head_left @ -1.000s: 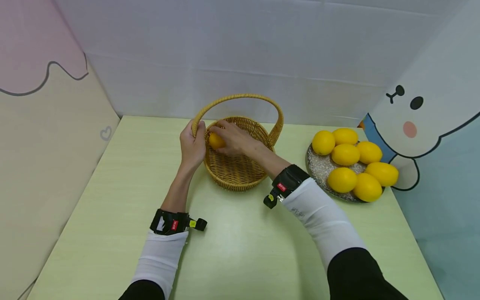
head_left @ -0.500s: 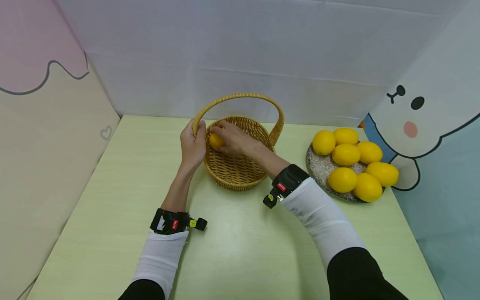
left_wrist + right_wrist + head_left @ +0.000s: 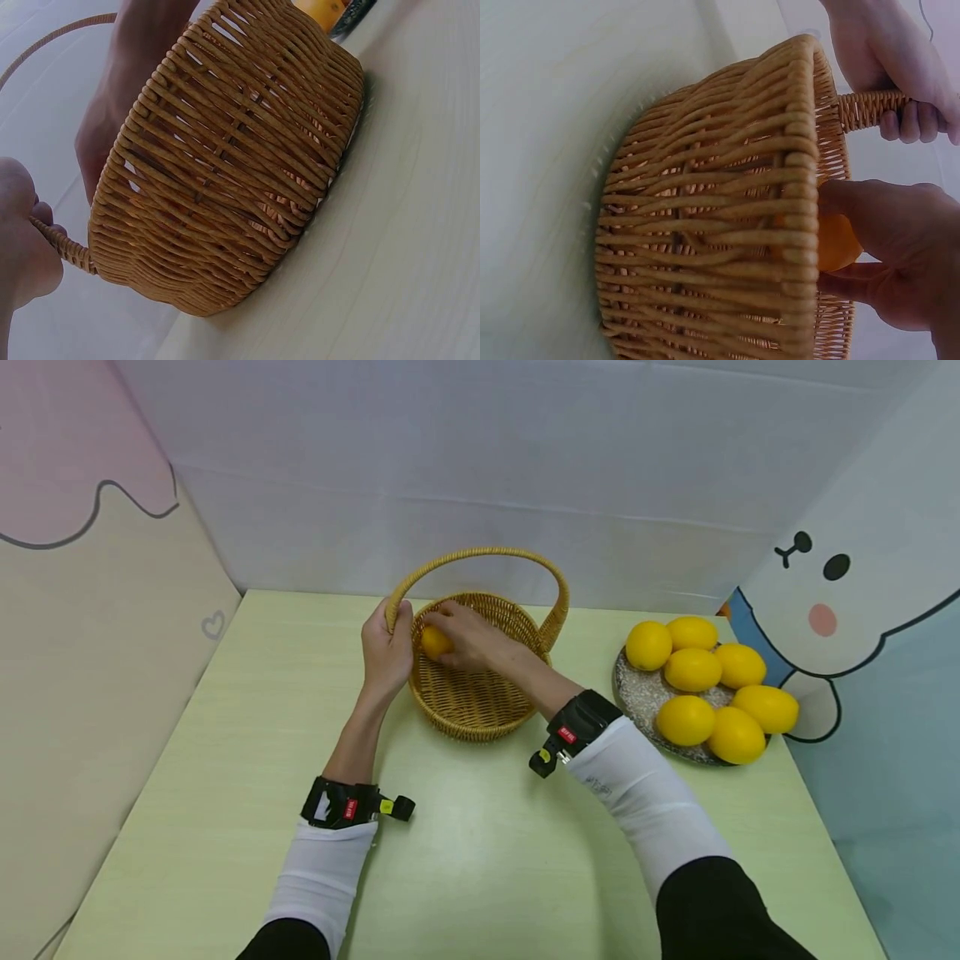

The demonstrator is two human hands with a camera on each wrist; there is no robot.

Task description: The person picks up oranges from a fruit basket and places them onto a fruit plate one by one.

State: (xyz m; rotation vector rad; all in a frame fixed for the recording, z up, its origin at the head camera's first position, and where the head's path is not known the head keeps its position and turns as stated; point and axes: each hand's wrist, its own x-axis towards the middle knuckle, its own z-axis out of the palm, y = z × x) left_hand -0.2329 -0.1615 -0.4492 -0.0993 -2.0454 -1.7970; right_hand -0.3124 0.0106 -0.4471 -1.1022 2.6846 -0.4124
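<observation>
A round wicker basket (image 3: 480, 702) with a tall arched handle stands on the table. My left hand (image 3: 386, 652) grips the left foot of that handle, its fingers wrapped round it in the right wrist view. Inside the basket, near its left wall, my right hand (image 3: 468, 639) holds a lemon (image 3: 435, 643) between thumb and fingers. From the side, the right wrist view shows the lemon (image 3: 838, 241) just within the rim, partly hidden by the weave. The left wrist view has the basket's outer wall (image 3: 232, 150) in front of the right hand.
A speckled grey plate (image 3: 637, 693) at the table's right side bears several lemons (image 3: 692, 670). Pale curtain-like walls border the table (image 3: 465, 860) at the back and both sides, the right one printed with a cartoon face (image 3: 821, 585).
Hardly anything differs: my right hand and the lemon have shifted very slightly within the basket. The left hand keeps its hold on the handle.
</observation>
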